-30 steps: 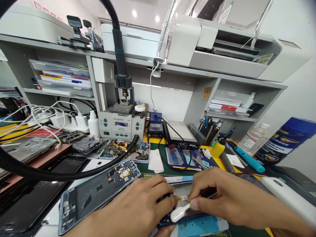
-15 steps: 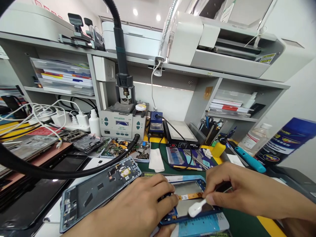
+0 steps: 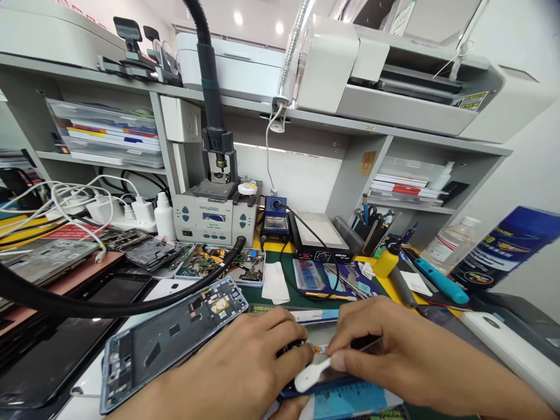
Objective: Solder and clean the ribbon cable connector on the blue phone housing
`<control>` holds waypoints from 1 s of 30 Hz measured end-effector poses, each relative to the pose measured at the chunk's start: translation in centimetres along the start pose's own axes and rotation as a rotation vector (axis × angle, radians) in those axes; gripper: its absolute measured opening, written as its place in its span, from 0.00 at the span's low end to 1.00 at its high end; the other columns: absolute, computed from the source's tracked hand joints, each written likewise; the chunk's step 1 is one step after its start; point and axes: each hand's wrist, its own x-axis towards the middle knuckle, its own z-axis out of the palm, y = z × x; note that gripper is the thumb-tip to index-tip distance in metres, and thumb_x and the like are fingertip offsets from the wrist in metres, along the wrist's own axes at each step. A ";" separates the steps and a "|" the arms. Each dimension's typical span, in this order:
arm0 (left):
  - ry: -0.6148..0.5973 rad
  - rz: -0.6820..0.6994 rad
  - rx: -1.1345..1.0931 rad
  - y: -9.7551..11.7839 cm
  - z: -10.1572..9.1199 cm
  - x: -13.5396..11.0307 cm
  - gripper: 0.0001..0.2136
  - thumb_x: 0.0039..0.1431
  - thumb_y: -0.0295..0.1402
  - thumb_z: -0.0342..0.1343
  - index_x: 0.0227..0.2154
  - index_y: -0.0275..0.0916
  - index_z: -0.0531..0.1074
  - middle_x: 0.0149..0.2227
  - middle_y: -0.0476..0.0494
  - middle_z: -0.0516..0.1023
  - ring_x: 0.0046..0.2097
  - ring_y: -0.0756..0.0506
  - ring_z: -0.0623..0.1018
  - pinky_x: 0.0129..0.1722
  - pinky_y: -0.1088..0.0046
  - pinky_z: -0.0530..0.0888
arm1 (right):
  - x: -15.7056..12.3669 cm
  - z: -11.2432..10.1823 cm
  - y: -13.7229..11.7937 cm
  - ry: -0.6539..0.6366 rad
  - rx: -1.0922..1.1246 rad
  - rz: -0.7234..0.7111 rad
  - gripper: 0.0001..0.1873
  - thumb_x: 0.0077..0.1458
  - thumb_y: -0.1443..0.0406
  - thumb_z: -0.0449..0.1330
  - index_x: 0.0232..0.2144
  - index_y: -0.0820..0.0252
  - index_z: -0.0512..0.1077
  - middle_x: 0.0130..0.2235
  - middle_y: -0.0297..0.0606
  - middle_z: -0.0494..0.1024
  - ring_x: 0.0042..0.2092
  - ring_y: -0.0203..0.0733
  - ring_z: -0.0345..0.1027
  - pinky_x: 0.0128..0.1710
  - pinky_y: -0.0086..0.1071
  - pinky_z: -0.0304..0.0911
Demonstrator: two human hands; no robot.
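My left hand (image 3: 249,361) is curled over the left end of a blue-framed phone (image 3: 332,386) lying on the green mat, its fingertips pinching a small orange flex strip (image 3: 321,349). My right hand (image 3: 394,350) is closed on a white plastic pry tool (image 3: 308,378), whose rounded tip rests on the phone just below the strip. The two hands nearly touch over the strip. Most of the phone is hidden under them.
An opened grey-blue phone frame (image 3: 170,338) lies left of my hands, under a thick black hose (image 3: 109,306). Behind are a rework station (image 3: 214,219), trays of parts (image 3: 219,265), a heating plate (image 3: 321,236), a blue-handled tool (image 3: 440,281) and a blue spray can (image 3: 507,248).
Half a second ago my right hand had drawn right, baring the phone and strip. It has come back left, so the pry tool's tip lies close by my left fingertips again.
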 end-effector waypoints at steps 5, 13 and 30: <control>-0.013 0.001 0.002 0.0 -0.1 0.0 0.14 0.65 0.36 0.57 0.52 0.40 0.73 0.49 0.40 0.80 0.52 0.38 0.78 0.53 0.60 0.79 | 0.2 0.4 -0.3 -0.004 -0.018 0.018 0.12 0.65 0.58 0.61 0.33 0.54 0.82 0.34 0.30 0.83 0.36 0.37 0.74 0.36 0.29 0.61; -0.014 0.002 -0.009 -0.1 0.1 0.2 0.15 0.65 0.35 0.55 0.53 0.41 0.73 0.49 0.41 0.80 0.51 0.38 0.79 0.52 0.59 0.80 | -0.1 -0.2 0.3 0.020 -0.011 -0.006 0.11 0.64 0.58 0.62 0.34 0.55 0.82 0.35 0.32 0.83 0.36 0.38 0.76 0.36 0.29 0.63; 0.020 -0.003 0.014 0.1 -0.2 0.0 0.15 0.66 0.37 0.55 0.53 0.41 0.74 0.50 0.41 0.81 0.52 0.38 0.79 0.52 0.60 0.80 | -0.6 -1.4 1.4 -0.088 -0.014 0.100 0.12 0.65 0.58 0.61 0.33 0.52 0.83 0.35 0.30 0.82 0.35 0.38 0.73 0.32 0.28 0.62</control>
